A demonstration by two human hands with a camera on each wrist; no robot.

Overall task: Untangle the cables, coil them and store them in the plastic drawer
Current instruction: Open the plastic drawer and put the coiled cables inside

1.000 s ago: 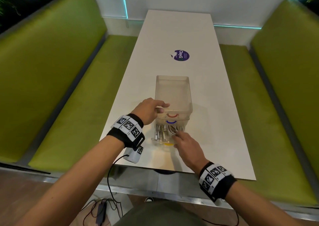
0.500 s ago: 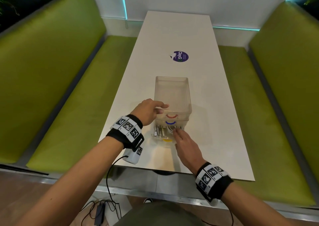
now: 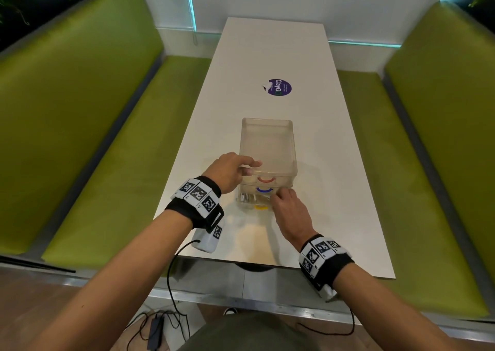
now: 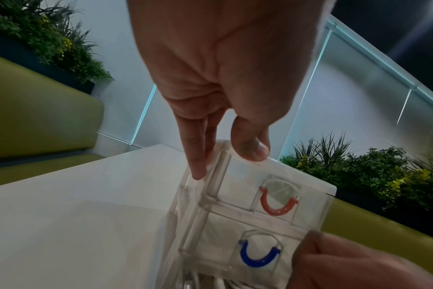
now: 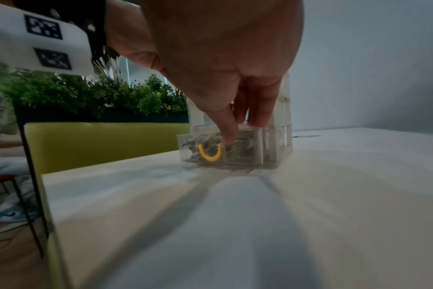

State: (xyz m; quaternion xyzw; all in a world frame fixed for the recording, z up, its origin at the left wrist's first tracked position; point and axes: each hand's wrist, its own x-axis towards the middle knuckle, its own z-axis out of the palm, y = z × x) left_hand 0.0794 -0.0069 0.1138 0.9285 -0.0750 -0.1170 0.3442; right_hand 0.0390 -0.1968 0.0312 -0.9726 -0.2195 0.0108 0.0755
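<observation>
A clear plastic drawer unit (image 3: 267, 147) (image 4: 272, 195) (image 5: 277, 140) stands on the white table, with red (image 3: 266, 180), blue (image 3: 263, 190) and yellow (image 5: 209, 153) handles. Its bottom drawer (image 3: 251, 202) (image 5: 237, 154) sticks out a little, and the coiled white cables (image 3: 247, 198) (image 5: 193, 144) lie inside it. My left hand (image 3: 230, 171) (image 4: 226, 164) grips the unit's top left front corner, thumb on the top edge and fingers down the side. My right hand (image 3: 284, 200) (image 5: 242, 129) presses straight fingers on the right of the bottom drawer's front, index fingertip just above the yellow handle.
The table (image 3: 267, 56) is long and narrow, with a purple sticker (image 3: 280, 87) beyond the unit. Green benches (image 3: 80, 136) (image 3: 428, 163) run along both sides. The table's near edge is close behind my wrists. Black wires lie on the floor (image 3: 160, 324).
The bottom drawer has slid back into the unit, so less of the cables shows. My right hand has moved forward with it. The left hand stays on the corner.
</observation>
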